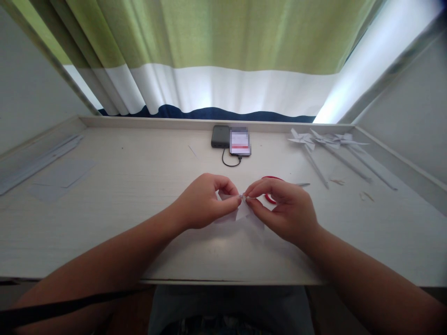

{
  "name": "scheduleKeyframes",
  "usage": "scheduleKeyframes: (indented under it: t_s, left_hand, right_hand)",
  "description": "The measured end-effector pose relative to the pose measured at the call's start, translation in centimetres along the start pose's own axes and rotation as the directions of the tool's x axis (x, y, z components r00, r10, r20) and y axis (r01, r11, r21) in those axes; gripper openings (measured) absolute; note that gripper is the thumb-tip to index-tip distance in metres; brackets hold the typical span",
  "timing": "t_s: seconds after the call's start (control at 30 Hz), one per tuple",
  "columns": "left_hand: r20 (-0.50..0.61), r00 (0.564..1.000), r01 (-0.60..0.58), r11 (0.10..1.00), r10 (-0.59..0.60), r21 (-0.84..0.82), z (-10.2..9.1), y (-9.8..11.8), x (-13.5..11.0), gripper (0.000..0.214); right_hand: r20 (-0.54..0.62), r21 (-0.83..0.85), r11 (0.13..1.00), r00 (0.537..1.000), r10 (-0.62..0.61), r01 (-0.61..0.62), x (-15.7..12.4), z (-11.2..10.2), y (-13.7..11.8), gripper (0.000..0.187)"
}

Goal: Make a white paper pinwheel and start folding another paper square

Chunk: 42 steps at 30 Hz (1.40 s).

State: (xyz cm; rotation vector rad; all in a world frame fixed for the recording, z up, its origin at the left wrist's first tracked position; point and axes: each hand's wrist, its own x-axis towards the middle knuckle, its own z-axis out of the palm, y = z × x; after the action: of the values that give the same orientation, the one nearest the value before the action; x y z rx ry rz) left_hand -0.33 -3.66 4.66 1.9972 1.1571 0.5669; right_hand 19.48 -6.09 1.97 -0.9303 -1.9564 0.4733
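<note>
A small folded white paper piece [241, 211] lies at the middle of the white desk [139, 195]. My left hand [206, 201] pinches its top from the left with thumb and forefinger. My right hand [282, 209] pinches the same spot from the right, fingertips almost touching the left ones. Red-handled scissors [270, 179] lie just behind my right hand, mostly hidden by it, with the blade tip showing to the right.
Three finished paper pinwheels on paper sticks [326, 146] lie at the back right. A power bank [220, 136] wired to a phone [240, 141] sits at the back centre. Paper sheets and strips [52, 172] lie at the left. Small scraps [365, 195] dot the right side.
</note>
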Motion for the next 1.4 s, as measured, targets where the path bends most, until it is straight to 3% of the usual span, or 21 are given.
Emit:
scheduleKeyframes:
  t_s: [0.53, 1.4]
  left_hand:
    - [-0.127, 0.99, 0.048, 0.995, -0.059, -0.091, 0.8, -0.4, -0.2, 0.017]
    - [-0.095, 0.988, 0.079, 0.933, -0.119, -0.351, 1.4, -0.7, 0.0, 0.017]
  right_hand:
    - [-0.138, -0.026, 0.993, 0.984, -0.114, 0.112, -0.2, 1.1, -0.3, 0.015]
    - [-0.198, -0.143, 0.956, 0.939, -0.28, 0.255, -0.4, 1.6, -0.8, 0.022]
